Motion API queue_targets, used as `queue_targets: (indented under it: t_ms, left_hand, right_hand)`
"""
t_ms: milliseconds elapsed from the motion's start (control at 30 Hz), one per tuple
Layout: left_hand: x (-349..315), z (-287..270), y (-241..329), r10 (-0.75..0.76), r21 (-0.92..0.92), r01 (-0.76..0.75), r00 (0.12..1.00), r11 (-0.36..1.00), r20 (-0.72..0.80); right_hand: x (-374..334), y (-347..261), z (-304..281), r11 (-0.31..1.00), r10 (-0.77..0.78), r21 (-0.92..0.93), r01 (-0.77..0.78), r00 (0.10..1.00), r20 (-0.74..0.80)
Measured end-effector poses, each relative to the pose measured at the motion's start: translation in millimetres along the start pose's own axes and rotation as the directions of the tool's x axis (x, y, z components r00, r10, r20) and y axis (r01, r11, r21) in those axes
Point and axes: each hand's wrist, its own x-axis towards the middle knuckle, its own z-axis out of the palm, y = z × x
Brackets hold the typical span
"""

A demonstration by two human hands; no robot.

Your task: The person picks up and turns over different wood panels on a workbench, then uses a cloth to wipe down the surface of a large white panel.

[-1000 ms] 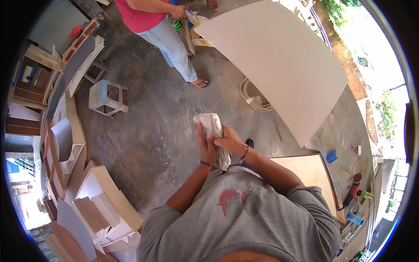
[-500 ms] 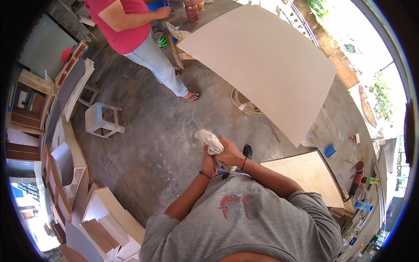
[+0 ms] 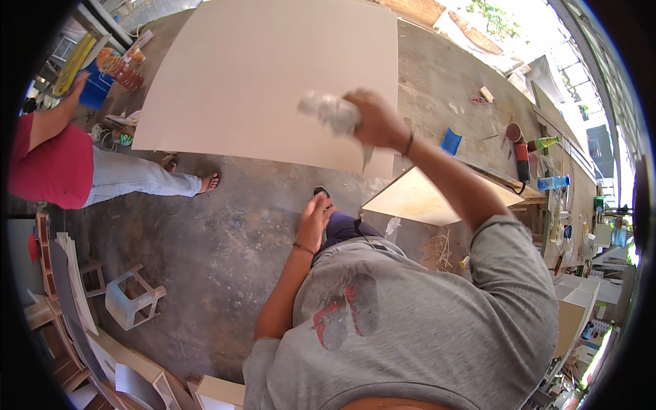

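My right hand (image 3: 377,121) is closed around a bunched whitish rag (image 3: 331,111), smeared a little by motion. Hand and rag are held out over the right part of a large pale flat sheet (image 3: 266,75); whether the rag touches it I cannot tell. A loose end of the cloth hangs below my fingers. Close to my body, by my thigh, my left hand (image 3: 313,223) holds nothing, its fingers stretched out.
A co-worker in a red shirt (image 3: 55,164) stands at the sheet's left end. Right of me are a light wooden panel (image 3: 437,198), a blue piece (image 3: 451,141), a sander-like power tool (image 3: 522,160) and a water bottle (image 3: 553,183). A plastic stool (image 3: 133,298) stands at lower left.
My hands have parted: the right has carried the rag forward over the sheet, while the left has let go of it. My view has turned right and come nearer the sheet.
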Motion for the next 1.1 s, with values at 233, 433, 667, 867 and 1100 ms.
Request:
queue_targets:
  t_ms: [233, 433, 667, 867, 1100]
  left_hand:
    - [78, 46, 12, -0.293, -0.214, 0.353, 0.918, 0.911, 0.267]
    - [85, 71, -4, -0.125, -0.434, 0.174, 0.982, 0.884, 0.14]
    - [97, 65, -7, -0.129, -0.525, 0.21, 0.974, 0.825, 0.188]
    - [96, 67, 11, -0.14, -0.583, 0.271, 0.955, 0.766, 0.261]
    - [86, 70, 22, -0.098, -0.663, 0.265, 0.955, 0.701, 0.279]
  right_hand:
    - [70, 174, 31, 0.845, 0.331, -0.444, -0.297, 0.944, -0.002]
    - [71, 175, 23, 0.857, 0.425, -0.375, -0.355, 0.897, 0.123]
    - [9, 110, 40, 0.891, 0.399, -0.31, -0.333, 0.899, 0.18]
    - [-45, 55, 46, 0.888, 0.437, -0.244, -0.39, 0.88, 0.184]
    - [-82, 1, 54, 0.859, 0.511, -0.168, -0.484, 0.838, 0.194]
